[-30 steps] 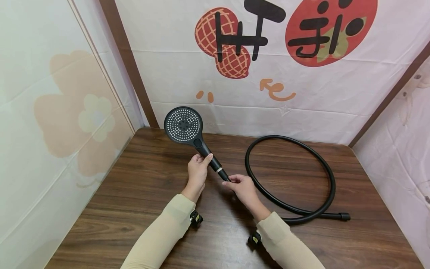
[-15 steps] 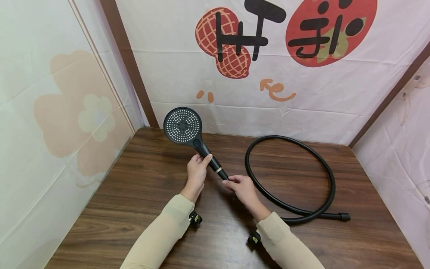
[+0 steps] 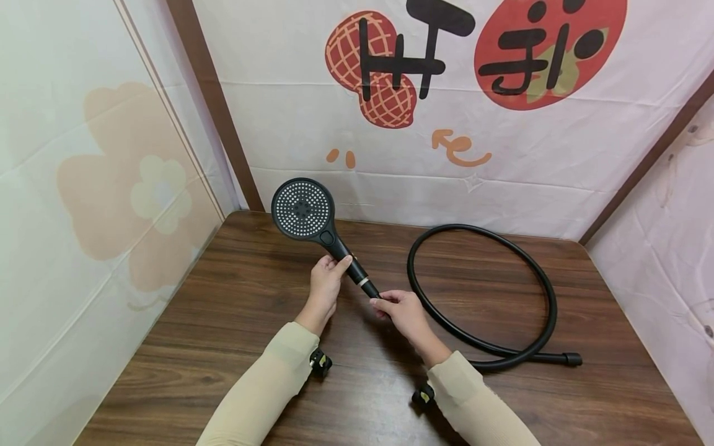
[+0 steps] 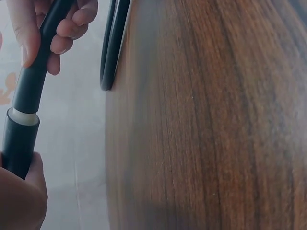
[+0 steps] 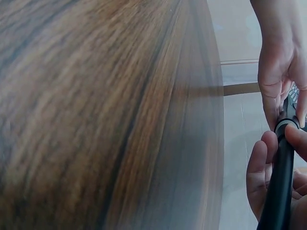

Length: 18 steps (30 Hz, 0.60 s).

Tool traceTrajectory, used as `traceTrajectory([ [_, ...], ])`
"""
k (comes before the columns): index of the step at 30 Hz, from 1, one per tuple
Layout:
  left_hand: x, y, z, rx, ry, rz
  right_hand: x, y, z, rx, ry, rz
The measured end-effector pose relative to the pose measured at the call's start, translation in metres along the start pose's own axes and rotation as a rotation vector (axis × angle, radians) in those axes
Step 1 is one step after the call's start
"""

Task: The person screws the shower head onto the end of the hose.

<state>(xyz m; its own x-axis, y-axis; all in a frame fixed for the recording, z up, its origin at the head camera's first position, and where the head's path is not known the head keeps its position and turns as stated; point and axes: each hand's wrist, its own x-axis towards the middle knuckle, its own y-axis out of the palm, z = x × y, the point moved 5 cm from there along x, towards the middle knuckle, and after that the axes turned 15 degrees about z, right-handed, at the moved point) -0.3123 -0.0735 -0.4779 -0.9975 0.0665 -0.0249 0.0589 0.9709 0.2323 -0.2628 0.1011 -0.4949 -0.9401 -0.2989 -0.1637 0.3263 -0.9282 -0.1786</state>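
My left hand (image 3: 325,286) grips the handle of a black handheld shower head (image 3: 302,208), its dotted spray face turned toward me. The head tilts up to the left, over the back of the table. At the lower end of the handle, my right hand (image 3: 406,314) pinches the tapered end of a black shower hose (image 3: 551,303) between thumb and fingers. A narrow pale ring (image 4: 23,116) shows between handle and hose fitting (image 4: 29,88), which stand in line. The hose passes under my right hand and loops on the table to the right.
The hose's other end, a black nut (image 3: 571,359), lies on the wooden table (image 3: 234,359) at the right. A printed cloth backdrop (image 3: 279,124) rises behind the table, with cloth walls at both sides. Small black wrist cameras hang at both sleeves.
The shower head has shifted very slightly left and turned a little, with a small gold mark now showing beside my left thumb. The left forearm has moved slightly left; the hose loop stays put.
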Motion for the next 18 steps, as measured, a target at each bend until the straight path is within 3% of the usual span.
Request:
traceTrajectory([
  [4,-0.002,0.001,-0.002,-0.003,0.001,-0.001,-0.002,-0.001,0.002,-0.019,0.003,0.001],
  [11,-0.001,0.005,-0.003,0.027,0.001,0.001,0.001,-0.001,0.008,-0.201,-0.027,-0.102],
  [18,0.002,0.008,-0.005,0.066,0.007,0.01,0.007,-0.001,0.011,-0.147,-0.093,-0.161],
])
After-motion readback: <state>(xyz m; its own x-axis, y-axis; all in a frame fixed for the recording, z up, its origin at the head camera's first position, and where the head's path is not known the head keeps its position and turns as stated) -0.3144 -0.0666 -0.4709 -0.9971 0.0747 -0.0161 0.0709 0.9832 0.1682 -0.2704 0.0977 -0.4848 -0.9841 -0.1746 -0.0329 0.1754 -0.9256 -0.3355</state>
